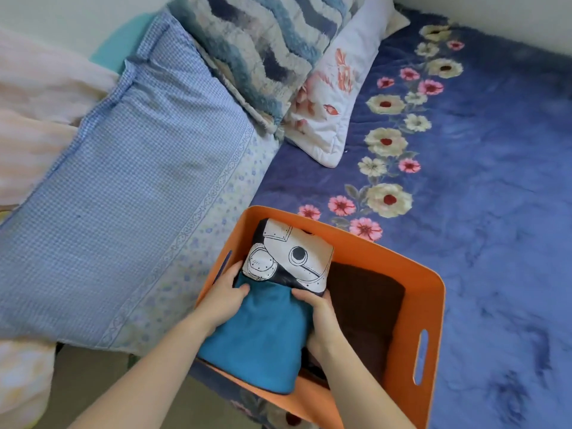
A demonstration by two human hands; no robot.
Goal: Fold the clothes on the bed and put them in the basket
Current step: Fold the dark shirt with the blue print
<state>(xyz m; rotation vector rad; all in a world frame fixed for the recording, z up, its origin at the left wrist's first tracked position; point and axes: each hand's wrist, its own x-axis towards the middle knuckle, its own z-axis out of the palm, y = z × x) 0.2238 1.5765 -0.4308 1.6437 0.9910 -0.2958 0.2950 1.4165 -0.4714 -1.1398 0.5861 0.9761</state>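
An orange basket (430, 308) sits on the bed's near edge. Inside it lies a folded black and white printed garment (288, 257) at the far left, and a folded dark brown garment (365, 308) on the right. A folded teal garment (263, 339) is in the near left part, its lower end hanging over the basket's front rim. My left hand (224, 294) grips the teal garment's far left corner. My right hand (322, 317) holds its right edge, fingers curled around the fabric.
The bed carries a fuzzy blue blanket with flowers (464, 181). A blue checked pillow (123, 181) lies to the left, with a wavy blue cushion (263, 48) and a white floral pillow (334, 97) behind. Beige floor (93, 382) shows at the lower left.
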